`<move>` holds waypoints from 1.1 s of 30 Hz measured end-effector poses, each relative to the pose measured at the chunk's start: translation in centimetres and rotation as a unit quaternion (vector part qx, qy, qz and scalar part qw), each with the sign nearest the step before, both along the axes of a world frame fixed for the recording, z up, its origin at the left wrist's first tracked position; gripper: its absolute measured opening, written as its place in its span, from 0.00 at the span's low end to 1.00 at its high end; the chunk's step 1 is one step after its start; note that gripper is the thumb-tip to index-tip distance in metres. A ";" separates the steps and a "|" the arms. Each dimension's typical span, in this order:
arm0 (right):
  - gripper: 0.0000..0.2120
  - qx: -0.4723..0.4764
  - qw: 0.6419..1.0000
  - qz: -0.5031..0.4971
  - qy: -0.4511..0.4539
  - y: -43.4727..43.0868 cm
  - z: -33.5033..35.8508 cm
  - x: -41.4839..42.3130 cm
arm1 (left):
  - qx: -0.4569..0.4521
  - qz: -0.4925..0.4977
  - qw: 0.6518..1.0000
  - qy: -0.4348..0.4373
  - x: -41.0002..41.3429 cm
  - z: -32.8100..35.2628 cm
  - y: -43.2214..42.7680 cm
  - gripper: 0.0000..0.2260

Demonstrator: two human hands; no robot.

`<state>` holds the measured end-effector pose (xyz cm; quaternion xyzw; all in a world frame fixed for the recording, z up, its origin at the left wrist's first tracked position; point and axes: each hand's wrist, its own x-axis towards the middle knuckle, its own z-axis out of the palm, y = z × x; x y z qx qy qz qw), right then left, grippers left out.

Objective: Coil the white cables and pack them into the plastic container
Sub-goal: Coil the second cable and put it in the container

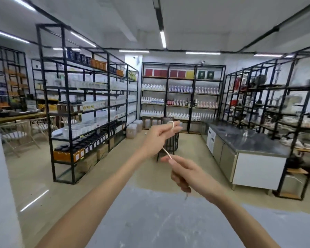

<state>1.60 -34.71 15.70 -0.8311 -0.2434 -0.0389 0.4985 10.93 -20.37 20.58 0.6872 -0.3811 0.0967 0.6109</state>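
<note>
A thin white cable [166, 152] runs between my two raised hands in front of me. My left hand [157, 136] is higher and farther out, its fingertips pinched on a small loop of the cable near the top. Nearer and lower, my right hand [184, 173] grips the cable between thumb and fingers, and a short dark end hangs below its palm. The plastic container is not in view.
A grey marbled tabletop [159, 221] lies below my arms. Black metal shelving [82, 108] full of bottles and jars stands at the left, back and right. A steel counter [249, 140] sits at the right, a dark stool [170, 142] stands behind my hands.
</note>
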 end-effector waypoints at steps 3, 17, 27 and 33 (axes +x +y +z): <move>0.08 -0.206 0.928 -0.163 -0.263 -2.5 4.2 -2.3 | 0.072 -0.027 0.995 -0.066 -1.6 -2.2 -2.0 0.16; 0.11 0.037 0.964 -0.188 -0.182 -6.9 7.1 0.0 | -0.155 -0.317 0.930 0.108 -7.8 -0.7 -5.6 0.18; 0.10 -0.257 0.936 -0.174 -0.168 -5.6 0.6 -6.7 | -0.092 -0.095 0.991 0.003 -4.6 -1.7 -7.4 0.17; 0.04 -0.067 0.924 -0.195 -0.323 -9.2 8.8 -6.2 | -0.133 -0.178 0.975 0.000 -8.7 -4.7 -9.4 0.13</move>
